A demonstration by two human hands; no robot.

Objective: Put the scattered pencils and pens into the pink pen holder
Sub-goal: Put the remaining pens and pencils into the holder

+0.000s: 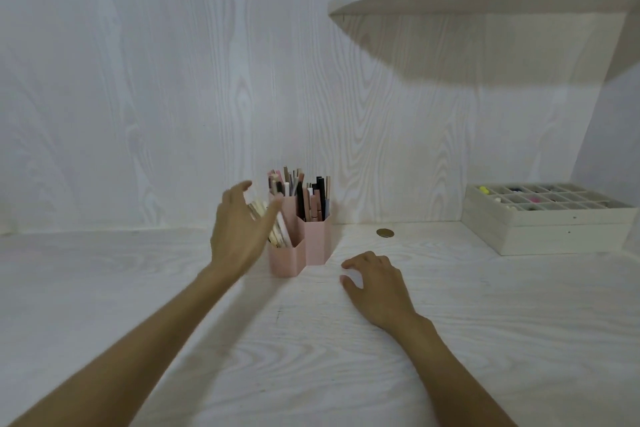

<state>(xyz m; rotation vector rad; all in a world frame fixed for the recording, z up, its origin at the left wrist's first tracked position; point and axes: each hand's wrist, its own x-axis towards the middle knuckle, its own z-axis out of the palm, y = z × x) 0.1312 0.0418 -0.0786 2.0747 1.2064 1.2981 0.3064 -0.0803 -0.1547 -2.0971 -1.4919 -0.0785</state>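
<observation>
The right hand [375, 284] lay palm-down on the white wood-grain desk [311, 357], just right of and nearer than the pink hexagonal plastic pen holder [300, 253], fingers curled; whether it gripped anything could not be told. The left hand [239, 236] was raised at the holder's left side, fingers spread and empty. The pens and pencils [301, 194] stood in the holder's compartments; a white compartmented organiser box [547, 218] sat well to its right.

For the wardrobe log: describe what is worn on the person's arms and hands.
Nothing shows on either. The left hand and right hand are bare: no gloves, and no rings that can be made out. Both forearms are uncovered down to the bottom edge of the picture, with no sleeve, watch or bracelet in view.
</observation>
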